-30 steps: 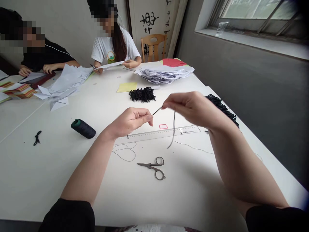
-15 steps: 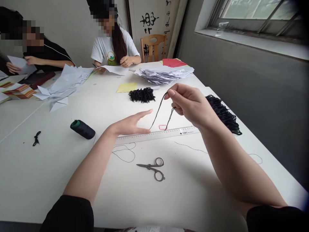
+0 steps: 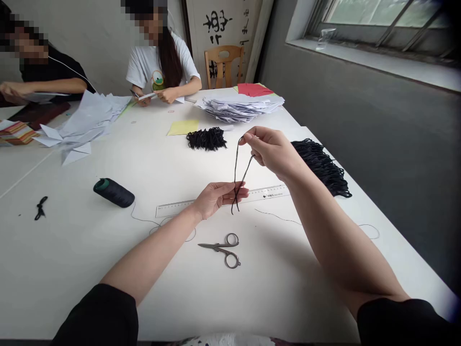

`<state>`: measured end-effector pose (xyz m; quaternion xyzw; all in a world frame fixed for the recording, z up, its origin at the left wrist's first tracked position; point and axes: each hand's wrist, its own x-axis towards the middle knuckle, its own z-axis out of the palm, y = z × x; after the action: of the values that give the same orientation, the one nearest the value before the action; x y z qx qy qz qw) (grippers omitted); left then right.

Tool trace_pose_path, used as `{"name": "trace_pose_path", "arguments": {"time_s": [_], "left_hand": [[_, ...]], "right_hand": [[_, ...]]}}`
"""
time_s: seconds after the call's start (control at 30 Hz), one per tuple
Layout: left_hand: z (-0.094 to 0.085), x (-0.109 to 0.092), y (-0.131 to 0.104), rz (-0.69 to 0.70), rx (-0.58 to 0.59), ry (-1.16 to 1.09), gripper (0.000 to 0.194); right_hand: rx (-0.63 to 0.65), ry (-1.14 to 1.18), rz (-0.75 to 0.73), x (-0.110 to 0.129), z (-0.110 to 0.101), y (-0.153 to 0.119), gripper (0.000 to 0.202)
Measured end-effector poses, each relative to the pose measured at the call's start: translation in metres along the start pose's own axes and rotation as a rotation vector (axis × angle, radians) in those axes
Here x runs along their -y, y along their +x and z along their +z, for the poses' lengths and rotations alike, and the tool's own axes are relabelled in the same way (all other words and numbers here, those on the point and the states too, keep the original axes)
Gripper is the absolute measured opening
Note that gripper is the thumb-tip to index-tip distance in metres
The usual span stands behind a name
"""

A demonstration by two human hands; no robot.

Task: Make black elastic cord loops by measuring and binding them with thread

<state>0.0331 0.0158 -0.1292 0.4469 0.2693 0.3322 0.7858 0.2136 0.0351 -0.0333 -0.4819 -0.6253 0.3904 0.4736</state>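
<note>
While the right hand (image 3: 268, 151) is pinching the upper part of the cord (image 3: 236, 192) above the ruler (image 3: 273, 191), the left hand (image 3: 216, 199) is curling by the crossing strands — whether it is gripping them, I cannot tell. The cord is hanging in front of the ruler, its ends dangling towards the near side. It is probably feeling light, soft and limp, bending rather than pushing — so fingertips would be holding best at the crossing, above those loose ends.
</note>
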Motion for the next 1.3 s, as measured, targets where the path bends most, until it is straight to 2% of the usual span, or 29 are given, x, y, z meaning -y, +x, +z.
{"name": "trace_pose_path", "arguments": {"time_s": [0.27, 0.5, 0.73, 0.93, 1.13, 1.3], "left_hand": [[0.000, 0.003, -0.001, -0.118, -0.005, 0.063, 0.036], [0.003, 0.001, -0.001, -0.176, -0.079, 0.095, 0.036], [0.003, -0.003, 0.000, -0.168, -0.116, 0.127, 0.034], [0.002, -0.002, 0.000, -0.169, -0.128, 0.134, 0.035], [0.001, -0.003, 0.000, -0.149, -0.114, 0.220, 0.036], [-0.004, -0.003, 0.001, -0.011, -0.115, 0.398, 0.031]], "right_hand": [[-0.053, 0.116, -0.030, 0.005, -0.008, 0.000, 0.024], [-0.091, 0.102, -0.055, 0.003, -0.011, 0.002, 0.030], [-0.171, -0.092, -0.120, 0.006, -0.023, 0.001, 0.027], [-0.177, -0.215, -0.131, 0.008, -0.028, -0.002, 0.024], [-0.192, -0.263, -0.295, 0.004, -0.029, 0.002, 0.028], [-0.210, 0.110, -0.541, 0.028, -0.026, -0.014, 0.033]]}}
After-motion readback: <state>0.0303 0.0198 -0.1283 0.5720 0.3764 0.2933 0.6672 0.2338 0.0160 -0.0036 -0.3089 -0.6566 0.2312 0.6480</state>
